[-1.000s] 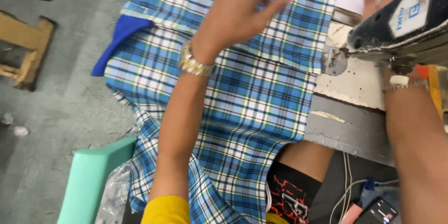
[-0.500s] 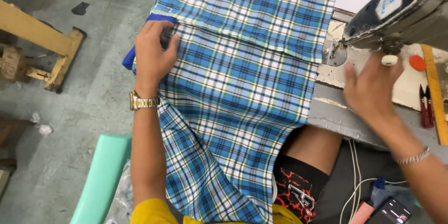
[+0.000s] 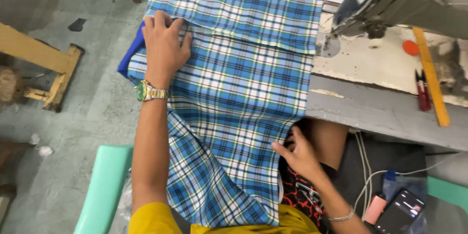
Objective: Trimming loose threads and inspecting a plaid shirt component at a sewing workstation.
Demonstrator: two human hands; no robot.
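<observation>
2 hands on 1 plaid cloth (image 3: 234, 92): left hand (image 3: 163, 44) flat, fingers spread; right hand (image 3: 297, 153) pinching its edge.

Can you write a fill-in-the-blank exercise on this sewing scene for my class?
1. The left hand lies flat on the blue ____ cloth.
2. The left wrist wears a ____.
3. The right hand grips the cloth's edge below the ____.
4. The red snips lie beside a yellow ____.

Missing words: plaid; watch; table; ruler
</observation>
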